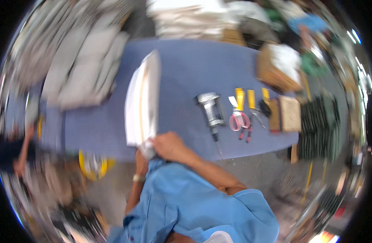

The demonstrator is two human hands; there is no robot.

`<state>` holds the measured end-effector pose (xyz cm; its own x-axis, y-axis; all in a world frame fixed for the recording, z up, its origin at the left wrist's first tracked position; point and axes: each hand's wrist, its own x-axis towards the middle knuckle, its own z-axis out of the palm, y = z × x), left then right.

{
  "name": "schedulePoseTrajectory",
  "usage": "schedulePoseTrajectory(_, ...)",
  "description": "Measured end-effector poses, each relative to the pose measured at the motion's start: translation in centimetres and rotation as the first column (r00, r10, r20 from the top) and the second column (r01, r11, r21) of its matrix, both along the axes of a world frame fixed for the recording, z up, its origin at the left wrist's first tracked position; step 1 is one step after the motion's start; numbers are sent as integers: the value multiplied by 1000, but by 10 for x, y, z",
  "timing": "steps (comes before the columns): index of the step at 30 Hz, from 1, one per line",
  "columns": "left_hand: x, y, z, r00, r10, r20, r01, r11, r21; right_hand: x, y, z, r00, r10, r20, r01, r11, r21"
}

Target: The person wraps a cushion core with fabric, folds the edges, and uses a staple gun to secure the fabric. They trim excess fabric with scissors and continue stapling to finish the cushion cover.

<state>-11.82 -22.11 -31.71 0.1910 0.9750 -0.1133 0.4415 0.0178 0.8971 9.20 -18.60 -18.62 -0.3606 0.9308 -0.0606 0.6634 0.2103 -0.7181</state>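
A long white folded piece of cloth (133,107), with a thin yellowish line along its length, lies on the blue-topped table (182,81). Its near end comes to the table's front edge, where both hands meet it. My right hand (167,146) is closed on that near end, fingers curled over the fabric. Just below the edge, my left hand (141,163) is at the same end from beneath; its fingers are hidden behind the cloth. Motion smears the picture, so finer detail of the fabric is lost.
Right of the cloth lie a silver hand-held tool (211,109) with a cord, pink-handled scissors (239,121) and yellow-tagged small tools (251,99). A cardboard box (271,67) holds white material. Grey garments (86,67) are stacked at left, and a person's arm (24,150) shows beyond.
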Motion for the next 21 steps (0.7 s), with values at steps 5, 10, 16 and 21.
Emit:
schedulePoseTrajectory(5, 0, -35, 48, 863, 395, 316, -193, 834, -516, -17, -25, -10, 972, -132, -196, 88, 972, -217)
schedulePoseTrajectory(10, 22, -74, 74, 906, 253, 339, -209, 964, -162, -4, -25, -23, 876, -278, -394, 144, 930, -338)
schedulePoseTrajectory(16, 40, -36, 112, 959, 280, -36, -280, 960, 1, -9, -16, -7, 766, -338, -547, 138, 917, -373)
schedulePoseTrajectory(21, 33, -33, 101, 911, 367, -191, -337, 926, 172, 7, -12, -10, 933, -191, -307, 66, 925, -374)
